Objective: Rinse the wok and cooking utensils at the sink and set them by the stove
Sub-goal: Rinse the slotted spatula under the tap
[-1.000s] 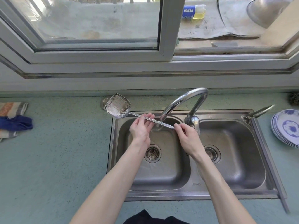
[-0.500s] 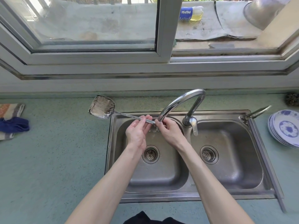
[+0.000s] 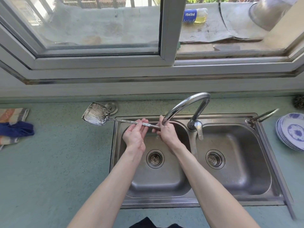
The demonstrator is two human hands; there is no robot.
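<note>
Spatula point(image 3: 98, 116): steel, long-handled. Blade out over the counter point(image 3: 57, 162), left of the sink point(image 3: 263, 178) and just near a round metal fitting by the back wall. Handle runs right and slightly nearer, over the left basin, ending under the tap point(image 3: 185, 104) spout.

My left hand point(image 3: 134, 134): palm up, fingers nearly straight and together. The handle lies across the fingertips, thumb alongside. A loose, flat support, not a clasp.

My right hand point(image 3: 167, 133): fingers curled round the handle's end, directly beneath the spout. Firm wrap; back of the hand faces me. The fingertips are hidden, so I cannot tell how tightly they close.

Both hands sit close together over the far part of the left basin, above its drain.

Sink: double, stainless, a strainer drain in each basin. Tap lever points near, between the basins.

Cloths point(image 3: 13, 127): striped with a blue one on top, far left of the counter.

Plates point(image 3: 292, 134): blue-and-white stack, right of the sink.

Bottle point(image 3: 195, 15): blue label, yellow liquid, lying on the ledge outside the window.

Metal pot point(image 3: 269, 12): upper right, outside, partly cut off.
</note>
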